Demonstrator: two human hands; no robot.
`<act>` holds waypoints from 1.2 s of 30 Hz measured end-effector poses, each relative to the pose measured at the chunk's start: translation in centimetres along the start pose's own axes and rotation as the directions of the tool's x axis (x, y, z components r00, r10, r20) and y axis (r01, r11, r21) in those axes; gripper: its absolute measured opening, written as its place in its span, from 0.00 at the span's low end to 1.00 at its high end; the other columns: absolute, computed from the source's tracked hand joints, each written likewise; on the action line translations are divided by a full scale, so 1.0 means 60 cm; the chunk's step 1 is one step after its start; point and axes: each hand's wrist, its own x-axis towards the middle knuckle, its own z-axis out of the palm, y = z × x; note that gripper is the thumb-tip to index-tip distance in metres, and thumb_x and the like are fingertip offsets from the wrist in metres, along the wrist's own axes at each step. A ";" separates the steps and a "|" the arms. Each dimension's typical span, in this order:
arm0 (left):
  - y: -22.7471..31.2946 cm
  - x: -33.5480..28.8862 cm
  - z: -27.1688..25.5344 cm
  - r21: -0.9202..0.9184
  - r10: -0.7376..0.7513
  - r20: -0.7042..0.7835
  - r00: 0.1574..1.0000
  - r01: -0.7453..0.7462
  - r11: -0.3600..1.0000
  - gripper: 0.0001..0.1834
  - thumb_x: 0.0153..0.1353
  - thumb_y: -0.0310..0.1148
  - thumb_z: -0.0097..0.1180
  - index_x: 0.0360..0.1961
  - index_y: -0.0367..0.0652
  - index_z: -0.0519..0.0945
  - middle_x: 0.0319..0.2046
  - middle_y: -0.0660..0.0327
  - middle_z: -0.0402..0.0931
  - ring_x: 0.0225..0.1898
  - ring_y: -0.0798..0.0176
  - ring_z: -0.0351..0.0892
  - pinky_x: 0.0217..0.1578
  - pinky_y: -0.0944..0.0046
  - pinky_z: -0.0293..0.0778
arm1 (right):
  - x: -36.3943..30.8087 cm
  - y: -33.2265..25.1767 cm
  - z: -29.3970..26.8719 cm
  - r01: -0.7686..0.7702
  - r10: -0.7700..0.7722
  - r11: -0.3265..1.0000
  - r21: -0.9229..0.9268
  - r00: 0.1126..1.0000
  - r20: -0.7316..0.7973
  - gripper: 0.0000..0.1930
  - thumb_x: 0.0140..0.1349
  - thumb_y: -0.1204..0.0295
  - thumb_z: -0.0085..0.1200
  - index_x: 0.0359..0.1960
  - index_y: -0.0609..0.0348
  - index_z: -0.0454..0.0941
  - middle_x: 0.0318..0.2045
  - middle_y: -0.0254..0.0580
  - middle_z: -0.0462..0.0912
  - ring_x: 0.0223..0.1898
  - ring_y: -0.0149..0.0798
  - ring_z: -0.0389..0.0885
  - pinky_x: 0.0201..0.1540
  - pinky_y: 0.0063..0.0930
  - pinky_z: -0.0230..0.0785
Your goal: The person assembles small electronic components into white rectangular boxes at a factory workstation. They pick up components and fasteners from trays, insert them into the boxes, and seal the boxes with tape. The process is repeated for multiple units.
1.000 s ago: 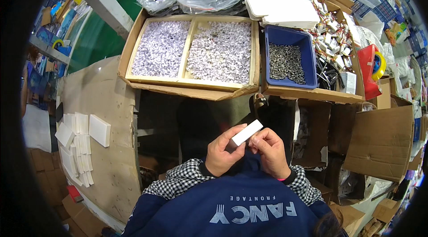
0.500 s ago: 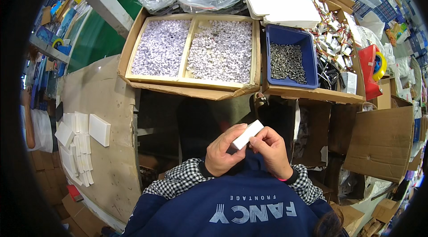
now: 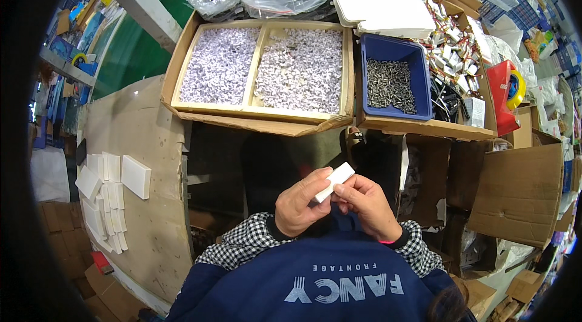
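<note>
Pinching a small white rectangular block [image 3: 334, 181] at centre frame, the left hand [image 3: 301, 207] and right hand [image 3: 367, 204] are closed together; it should be kept level and steadied by both thumbs

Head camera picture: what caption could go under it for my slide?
Both hands, left and right, hold a small white rectangular piece below a cardboard tray of tiny white parts and a blue bin of metal screws.

A small white rectangular block [image 3: 335, 181], tilted, pinched between both hands.
</note>
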 end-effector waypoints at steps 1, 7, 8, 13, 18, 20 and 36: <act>0.002 -0.001 0.001 -0.004 -0.028 -0.008 1.000 0.028 1.000 0.26 0.45 0.19 0.64 0.49 0.40 0.74 0.46 0.49 0.78 0.44 0.51 0.81 0.42 0.64 0.79 | 0.000 -0.001 -0.001 -0.010 0.010 1.000 0.002 1.000 0.006 0.08 0.62 0.68 0.57 0.31 0.59 0.75 0.28 0.35 0.80 0.24 0.23 0.72 0.28 0.15 0.64; 0.013 -0.002 0.004 -0.038 -0.173 -0.019 0.985 0.173 0.984 0.23 0.49 0.21 0.62 0.49 0.42 0.74 0.46 0.53 0.79 0.41 0.55 0.83 0.39 0.67 0.79 | 0.008 0.001 -0.006 -0.016 0.014 0.998 -0.067 1.000 -0.027 0.09 0.62 0.68 0.57 0.29 0.61 0.77 0.27 0.37 0.82 0.21 0.24 0.73 0.24 0.16 0.66; 0.014 -0.004 0.004 -0.040 -0.204 -0.011 0.979 0.203 0.978 0.23 0.50 0.22 0.62 0.49 0.42 0.74 0.46 0.53 0.79 0.40 0.56 0.83 0.39 0.67 0.79 | 0.010 0.003 -0.008 -0.012 0.010 0.996 -0.086 0.999 -0.033 0.09 0.61 0.68 0.57 0.29 0.61 0.76 0.25 0.36 0.81 0.21 0.24 0.73 0.23 0.16 0.66; 0.014 -0.017 0.005 -0.202 -0.428 0.058 0.902 0.430 0.880 0.19 0.56 0.26 0.58 0.50 0.40 0.74 0.47 0.53 0.78 0.44 0.60 0.81 0.44 0.66 0.76 | 0.020 0.018 -0.015 -0.021 -0.067 0.899 -0.438 0.980 -0.185 0.15 0.55 0.62 0.64 0.26 0.62 0.76 0.22 0.35 0.79 0.20 0.25 0.75 0.21 0.18 0.67; 0.013 -0.026 0.011 -0.524 -0.589 0.146 0.795 0.567 0.635 0.17 0.61 0.30 0.55 0.51 0.40 0.73 0.47 0.54 0.78 0.46 0.66 0.77 0.47 0.68 0.73 | 0.034 0.037 -0.023 0.267 -0.488 0.633 -0.726 0.866 -0.107 0.20 0.49 0.59 0.69 0.33 0.61 0.75 0.27 0.37 0.80 0.28 0.31 0.79 0.32 0.23 0.72; 0.012 -0.020 0.016 -0.677 -0.597 0.163 0.785 0.529 0.511 0.18 0.62 0.31 0.55 0.52 0.39 0.72 0.46 0.55 0.77 0.44 0.67 0.77 0.47 0.68 0.72 | 0.036 0.045 -0.026 0.347 -0.453 0.733 -0.585 0.890 -0.040 0.23 0.48 0.59 0.69 0.39 0.62 0.76 0.31 0.40 0.81 0.33 0.34 0.80 0.38 0.25 0.73; 0.015 0.100 -0.025 0.198 0.096 0.807 0.583 -0.420 0.885 0.51 0.36 0.51 0.68 0.62 0.41 0.62 0.57 0.56 0.65 0.60 0.50 0.62 0.60 0.44 0.57 | 0.037 -0.096 -0.078 0.372 0.159 0.268 -0.889 0.893 0.421 0.27 0.52 0.47 0.59 0.39 0.61 0.79 0.29 0.54 0.82 0.29 0.52 0.82 0.34 0.35 0.74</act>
